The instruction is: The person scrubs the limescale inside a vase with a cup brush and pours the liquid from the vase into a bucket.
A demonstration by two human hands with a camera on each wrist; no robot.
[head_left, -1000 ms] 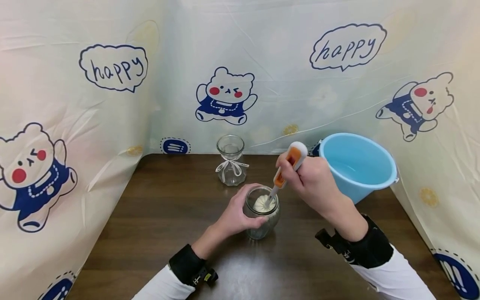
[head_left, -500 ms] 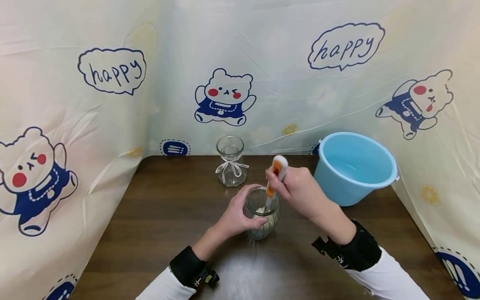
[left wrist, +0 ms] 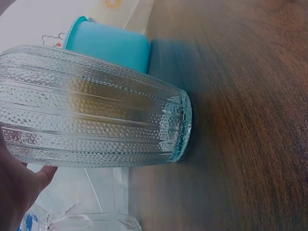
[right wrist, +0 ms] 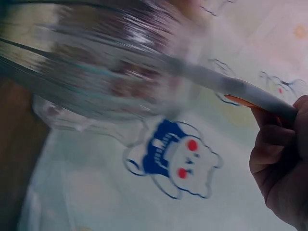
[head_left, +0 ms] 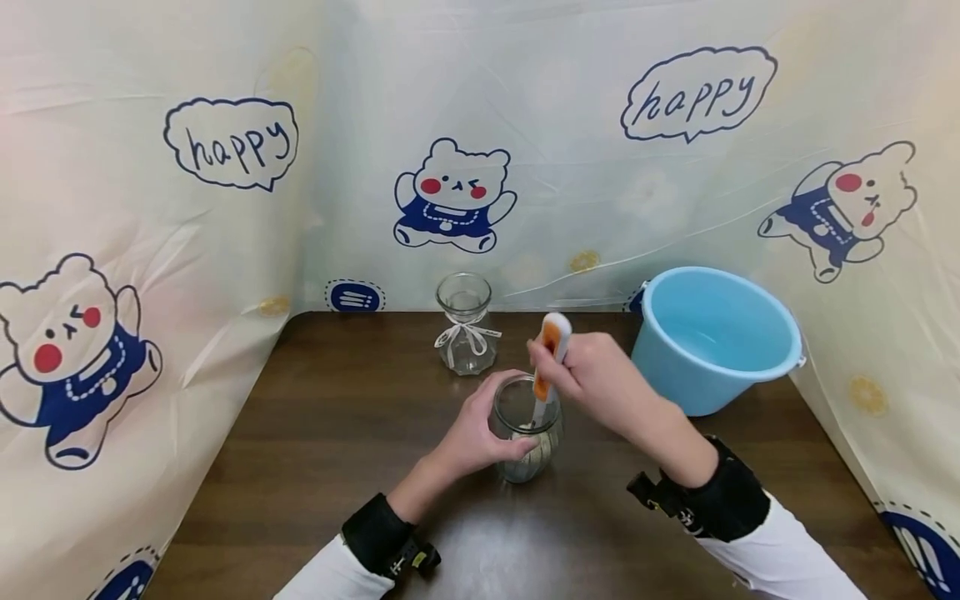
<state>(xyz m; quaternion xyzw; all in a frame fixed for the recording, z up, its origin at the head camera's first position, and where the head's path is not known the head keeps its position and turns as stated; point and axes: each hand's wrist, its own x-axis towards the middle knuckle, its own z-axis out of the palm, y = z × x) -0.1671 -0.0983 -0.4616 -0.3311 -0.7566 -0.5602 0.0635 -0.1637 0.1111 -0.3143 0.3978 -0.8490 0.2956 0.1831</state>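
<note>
In the head view my left hand (head_left: 474, 429) grips the neck of a glass jar (head_left: 516, 473), thumb on the near side and fingers behind. The ribbed, dimpled jar stands upright on the table. My right hand (head_left: 603, 375) holds a bottle brush by its orange-and-white handle (head_left: 553, 337), tilted down into the mouth. Its pale ribbed head (head_left: 534, 446) is low in the jar, showing as a yellowish block (left wrist: 103, 103) through the glass in the left wrist view. The right wrist view has the brush's white shaft (right wrist: 231, 84) entering the blurred jar (right wrist: 106, 62).
Behind the jar stands a second glass vase (head_left: 468, 354) with a white bow. A light blue bucket (head_left: 693, 392) is at the right rear of the dark wooden table (head_left: 337, 417). Printed cloth (head_left: 570, 208) hangs around the table's back and sides.
The brush has gone deeper into the jar, my right hand moving down and left with it. The left hand keeps its grip on the jar.
</note>
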